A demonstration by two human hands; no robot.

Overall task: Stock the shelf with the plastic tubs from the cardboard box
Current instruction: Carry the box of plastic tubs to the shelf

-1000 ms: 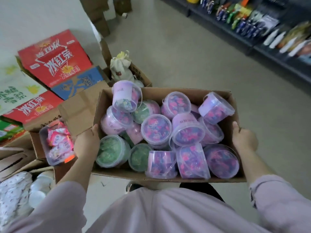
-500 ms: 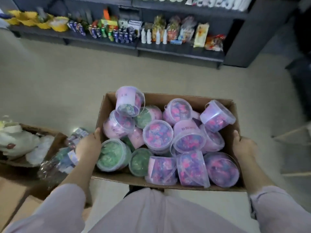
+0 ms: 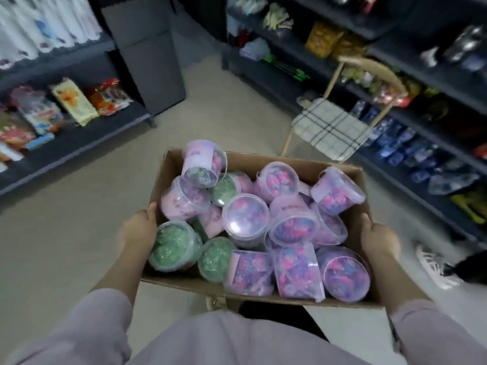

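I carry an open cardboard box (image 3: 263, 162) in front of my body, held off the floor. It is piled with several clear plastic tubs (image 3: 245, 219), most filled with pink and purple sweets, a few with green ones (image 3: 174, 246) at the near left. My left hand (image 3: 138, 231) grips the box's left wall, thumb over the rim. My right hand (image 3: 379, 239) grips the right wall the same way. Dark shelves (image 3: 411, 143) with goods run along the right, and another dark shelf (image 3: 79, 143) stands at the left.
A wooden chair with a checked cushion (image 3: 329, 127) stands just beyond the box, against the right shelves. A dark cabinet (image 3: 147, 56) stands at the far middle. Another person's white shoe (image 3: 434, 264) is on the floor at right. Beige floor lies ahead and left.
My view has swung to the right: the floor boxes at left are gone, and the right shelves and the chair have come into sight. Both hands keep the same hold on the box.
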